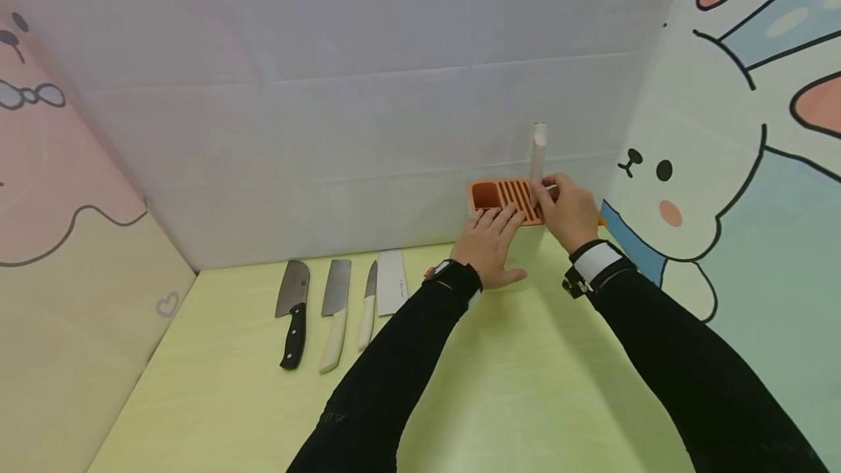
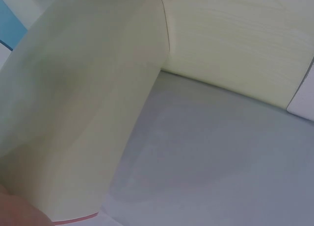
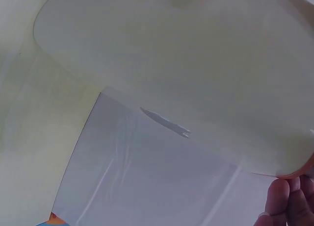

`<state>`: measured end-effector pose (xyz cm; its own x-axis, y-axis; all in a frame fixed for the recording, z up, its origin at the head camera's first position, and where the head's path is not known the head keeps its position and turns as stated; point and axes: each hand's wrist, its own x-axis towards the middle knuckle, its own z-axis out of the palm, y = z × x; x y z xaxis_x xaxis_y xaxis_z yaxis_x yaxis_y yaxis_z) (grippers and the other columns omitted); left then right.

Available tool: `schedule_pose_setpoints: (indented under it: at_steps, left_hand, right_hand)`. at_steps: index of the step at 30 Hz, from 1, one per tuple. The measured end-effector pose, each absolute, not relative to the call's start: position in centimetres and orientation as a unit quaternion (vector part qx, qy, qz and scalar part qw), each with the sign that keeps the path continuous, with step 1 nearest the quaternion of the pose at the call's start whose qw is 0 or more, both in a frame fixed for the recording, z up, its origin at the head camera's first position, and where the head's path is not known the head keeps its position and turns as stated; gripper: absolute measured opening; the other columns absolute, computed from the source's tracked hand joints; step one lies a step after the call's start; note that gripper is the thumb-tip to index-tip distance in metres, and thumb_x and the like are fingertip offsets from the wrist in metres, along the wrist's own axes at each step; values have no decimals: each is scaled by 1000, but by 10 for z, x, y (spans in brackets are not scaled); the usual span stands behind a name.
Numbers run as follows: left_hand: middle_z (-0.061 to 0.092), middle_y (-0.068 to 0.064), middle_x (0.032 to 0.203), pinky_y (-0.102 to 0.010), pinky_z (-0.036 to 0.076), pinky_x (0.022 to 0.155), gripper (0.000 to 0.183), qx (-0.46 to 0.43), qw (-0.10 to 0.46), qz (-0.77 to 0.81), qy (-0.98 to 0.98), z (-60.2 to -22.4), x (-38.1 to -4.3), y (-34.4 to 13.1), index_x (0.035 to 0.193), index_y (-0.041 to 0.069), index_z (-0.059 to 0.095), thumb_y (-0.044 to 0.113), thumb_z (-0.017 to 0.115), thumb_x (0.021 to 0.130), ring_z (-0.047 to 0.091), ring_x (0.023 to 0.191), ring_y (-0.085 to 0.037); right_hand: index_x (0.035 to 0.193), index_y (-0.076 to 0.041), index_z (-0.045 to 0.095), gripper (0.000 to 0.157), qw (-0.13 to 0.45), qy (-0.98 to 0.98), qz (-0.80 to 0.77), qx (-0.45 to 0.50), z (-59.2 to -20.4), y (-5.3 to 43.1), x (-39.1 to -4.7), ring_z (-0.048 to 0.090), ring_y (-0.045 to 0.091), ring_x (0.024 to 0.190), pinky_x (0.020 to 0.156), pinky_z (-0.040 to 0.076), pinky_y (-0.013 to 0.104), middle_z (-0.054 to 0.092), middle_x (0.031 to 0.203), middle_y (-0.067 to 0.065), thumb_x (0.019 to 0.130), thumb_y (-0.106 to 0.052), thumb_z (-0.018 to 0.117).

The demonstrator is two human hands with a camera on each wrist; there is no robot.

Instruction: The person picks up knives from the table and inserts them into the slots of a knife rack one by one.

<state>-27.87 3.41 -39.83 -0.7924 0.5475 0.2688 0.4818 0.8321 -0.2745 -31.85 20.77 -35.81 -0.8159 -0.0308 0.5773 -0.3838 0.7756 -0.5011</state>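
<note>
A pale knife block (image 2: 83, 103) with an orange slotted top (image 1: 486, 194) stands against the back wall. My left hand (image 1: 485, 245) rests on its front, fingers straight and reaching the orange top, thumb spread out to the right. At the block's right end, a white-handled knife (image 1: 539, 148) stands upright, its blade hidden. My right hand (image 1: 570, 212) pinches it low, close over the slots. In the right wrist view, curled fingers (image 3: 278, 199) show beside the block's orange rim (image 3: 297, 173).
Left of the block lie a black-handled cleaver (image 1: 293, 312), a white-handled cleaver (image 1: 336, 316), a small white-handled knife (image 1: 369, 305) and a flat white piece with small print (image 1: 392, 279), partly behind the left sleeve. A printed side wall (image 1: 683, 239) rises close on the right.
</note>
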Motion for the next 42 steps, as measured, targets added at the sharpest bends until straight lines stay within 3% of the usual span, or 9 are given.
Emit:
schedule_pose_setpoints:
  at_steps: [4,11,19,24,28,31,36,42]
  left_hand:
    - [8,-2,157,-41,11,115,105,-271,168,98,-943,-398,-278,35,152,18,2,80,42,77,15,139,-21]
    - [7,-2,158,-41,10,115,105,-269,161,106,-944,-396,-278,36,152,18,0,81,42,77,14,139,-22]
    - [6,-1,158,-41,9,115,105,-268,155,103,-945,-396,-278,36,152,19,0,80,42,77,13,139,-21]
    - [6,-2,158,-41,9,115,105,-270,156,102,-945,-396,-277,36,152,18,0,80,42,78,13,139,-21]
    - [6,-1,158,-40,9,115,105,-266,155,104,-946,-396,-277,36,151,19,0,80,42,78,13,139,-21]
    - [6,-1,158,-40,8,115,105,-266,151,101,-947,-397,-275,37,151,19,0,79,43,78,12,139,-21]
    - [5,-2,158,-40,8,115,105,-274,154,100,-944,-396,-272,41,151,18,-1,79,43,78,12,139,-21]
    - [4,-2,158,-40,8,115,106,-274,162,102,-943,-396,-271,43,151,18,-1,80,42,78,12,139,-21]
  right_hand:
    - [105,-4,62,39,276,-902,312,111,-356,208,-321,59,24,59,48,48,44,68,79,14,96,-40,52]
    - [88,-5,63,35,283,-902,315,88,-356,206,-326,57,24,59,49,46,42,66,74,13,93,-40,58]
    - [91,-4,63,30,287,-891,335,109,-361,207,-323,59,24,63,54,48,44,66,78,14,92,-35,59]
    - [103,-2,59,31,293,-877,371,91,-359,214,-328,59,28,74,62,49,46,65,90,17,96,-31,52]
    - [129,-3,49,44,209,-885,402,107,-354,220,-333,55,34,101,81,47,53,58,116,21,101,-36,41]
    - [140,-5,40,49,133,-894,409,125,-355,224,-335,53,34,102,81,46,52,55,122,21,102,-37,35]
    - [140,-9,40,48,116,-891,421,126,-361,228,-338,54,28,82,65,45,42,58,115,16,102,-38,33]
    - [140,-10,41,50,124,-867,460,147,-366,232,-340,53,27,102,76,46,43,56,124,18,101,-40,36]
